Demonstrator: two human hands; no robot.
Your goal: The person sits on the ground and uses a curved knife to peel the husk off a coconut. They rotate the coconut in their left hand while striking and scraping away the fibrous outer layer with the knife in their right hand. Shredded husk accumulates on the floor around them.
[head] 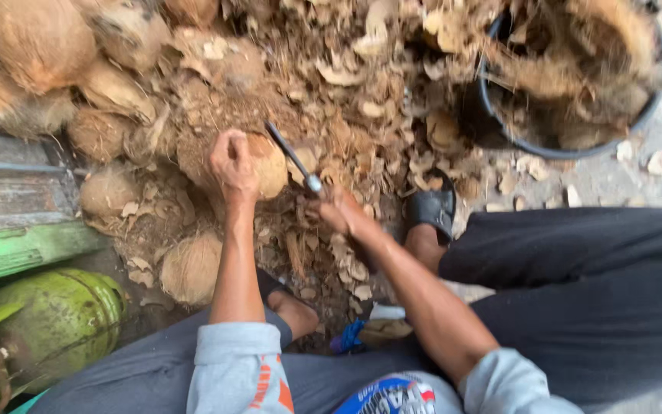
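Sleeves: grey cuffs sit nearest the camera, with grey trousers on one leg and black on the other.
Gas cylinders: green, rounded cylinders lie at the lower left, just beside a green-edged plank.
Sandals: black sandals on both feet, planted among the loose shells either side of the work.
Right hand: right hand is wrapped shut around the handle of a knife, whose dark blade slants up and left toward the coconut.
Left hand: left hand is curled tight over the top of the coconut, pinning it against the husk heap; fingers fully closed on it.
Coconut: brown, husked, resting on the ground between the feet, touching the left hand, with the blade tip just beside its upper right edge.
Risk: the blade works close to the holding fingers, so a slip off the round, hard shell could likely drive the edge into the left hand; the nut could also roll on the loose scraps if the grip eases.
Husk heap: dry husk pieces cover the ground beyond.
Pile: more husked coconuts are stacked at the upper left.
Bucket: a black bucket full of fibre stands at the upper right.
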